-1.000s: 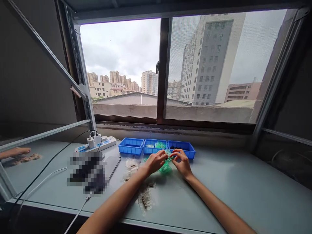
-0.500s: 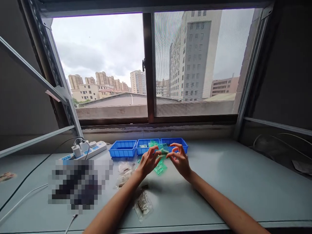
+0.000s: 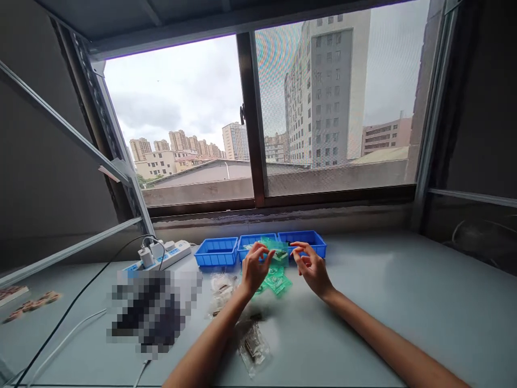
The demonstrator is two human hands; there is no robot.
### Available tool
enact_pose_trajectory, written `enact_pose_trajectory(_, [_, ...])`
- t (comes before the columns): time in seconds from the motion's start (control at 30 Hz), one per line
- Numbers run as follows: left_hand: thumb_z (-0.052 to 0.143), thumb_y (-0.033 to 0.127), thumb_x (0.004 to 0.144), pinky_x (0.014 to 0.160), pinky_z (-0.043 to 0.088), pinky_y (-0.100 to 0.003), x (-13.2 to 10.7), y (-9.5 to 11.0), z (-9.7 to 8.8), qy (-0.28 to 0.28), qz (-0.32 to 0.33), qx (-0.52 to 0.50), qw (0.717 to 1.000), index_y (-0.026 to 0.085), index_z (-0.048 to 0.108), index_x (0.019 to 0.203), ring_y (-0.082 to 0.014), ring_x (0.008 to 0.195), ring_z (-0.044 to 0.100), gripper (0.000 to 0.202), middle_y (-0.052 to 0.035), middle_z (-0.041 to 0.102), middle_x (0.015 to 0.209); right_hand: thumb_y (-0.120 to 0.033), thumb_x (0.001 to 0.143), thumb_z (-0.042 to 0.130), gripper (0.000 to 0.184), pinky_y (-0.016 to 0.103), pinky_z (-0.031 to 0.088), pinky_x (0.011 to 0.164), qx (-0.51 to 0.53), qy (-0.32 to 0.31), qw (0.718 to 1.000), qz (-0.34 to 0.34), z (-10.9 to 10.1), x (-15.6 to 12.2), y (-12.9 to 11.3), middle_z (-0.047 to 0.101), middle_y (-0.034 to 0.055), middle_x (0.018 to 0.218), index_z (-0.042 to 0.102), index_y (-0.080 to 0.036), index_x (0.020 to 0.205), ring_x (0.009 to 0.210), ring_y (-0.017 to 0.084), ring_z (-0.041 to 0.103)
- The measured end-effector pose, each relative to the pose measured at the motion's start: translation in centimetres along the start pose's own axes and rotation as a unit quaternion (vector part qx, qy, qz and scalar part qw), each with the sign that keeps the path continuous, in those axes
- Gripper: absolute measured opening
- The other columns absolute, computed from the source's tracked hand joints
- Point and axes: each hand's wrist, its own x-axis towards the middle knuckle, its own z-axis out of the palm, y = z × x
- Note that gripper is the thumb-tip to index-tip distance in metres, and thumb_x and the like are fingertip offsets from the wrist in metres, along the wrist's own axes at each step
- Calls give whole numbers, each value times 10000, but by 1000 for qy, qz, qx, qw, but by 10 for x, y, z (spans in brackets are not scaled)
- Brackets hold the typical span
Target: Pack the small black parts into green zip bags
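Green see-through plastic packet (image 3: 281,253): in the head view it hangs upright between the hands, a thin, limp, glossy sheet with small pale slips or parts showing inside, too small to identify. The left hand (image 3: 253,269), at its 8 o'clock, pinches its near edge between thumb and bent forefinger. The right hand (image 3: 315,274), at 4 o'clock, has its fingers curled just beside the opposite edge; whether they touch it I cannot tell.

At 6 o'clock, similar crinkled green packets (image 3: 278,283) lie heaped on the smooth grey-green surface (image 3: 388,291), partly covered by the left hand. Clear, wrinkled film packets (image 3: 221,285) lie at 8 o'clock, and a clear packet (image 3: 254,345) with dark, narrow contents at 7 o'clock, beside the left forearm.

Three ribbed blue plastic bins line the back: the left bin (image 3: 217,260) at 9 o'clock; the middle bin (image 3: 241,254) at 11, holding green and pale packets, half hidden by the left hand; the right bin (image 3: 319,250) at 2, its dark contents hard to make out. A white power strip (image 3: 175,250) sits at 9 o'clock, and pixelation masks whatever lies at 8 beyond the clear film.
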Motion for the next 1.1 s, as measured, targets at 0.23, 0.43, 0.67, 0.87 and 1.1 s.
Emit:
enact_pose_trajectory(0.23, [411,303,874,551,388,-236,20,-36,-33,137,-268,58,952,190,574,807,-138,585,552,209,-18,634,709,-289,821,418,270,256,458,531,-122,-134,982,-60,-4,-5,-4,625,6,826,533,-211,1053,475,99,545])
enact_pose_trajectory(0.43, [453,229,820,647,419,-334,22,-60,-43,116,-273,86,951,171,610,849,-196,611,561,169,-49,648,684,-276,832,385,285,262,436,549,-162,-237,957,-48,-3,-8,-4,641,6,843,529,-213,1070,481,103,552])
enact_pose_trajectory(0.67, [458,167,794,816,388,-419,20,-60,-16,44,-192,118,973,171,576,1111,-245,800,596,338,-39,663,702,-255,823,403,250,265,418,576,-173,-274,946,-29,-3,-8,0,656,0,858,542,-223,1028,520,112,566])
enact_pose_trajectory(0.87, [431,171,821,792,405,-371,15,-62,-8,-16,-126,209,970,198,597,1058,-231,828,582,291,-38,640,689,-253,824,405,247,263,417,575,-192,-290,937,-30,-3,-8,-3,654,6,858,555,-214,1017,544,119,563])
enact_pose_trajectory(1.1, [477,227,826,869,378,-404,14,-53,-12,-93,-24,270,958,199,646,753,-254,988,533,186,-67,641,964,-268,833,414,239,255,406,556,-187,-300,935,-40,-3,-9,-1,659,6,843,566,-217,1010,539,118,548])
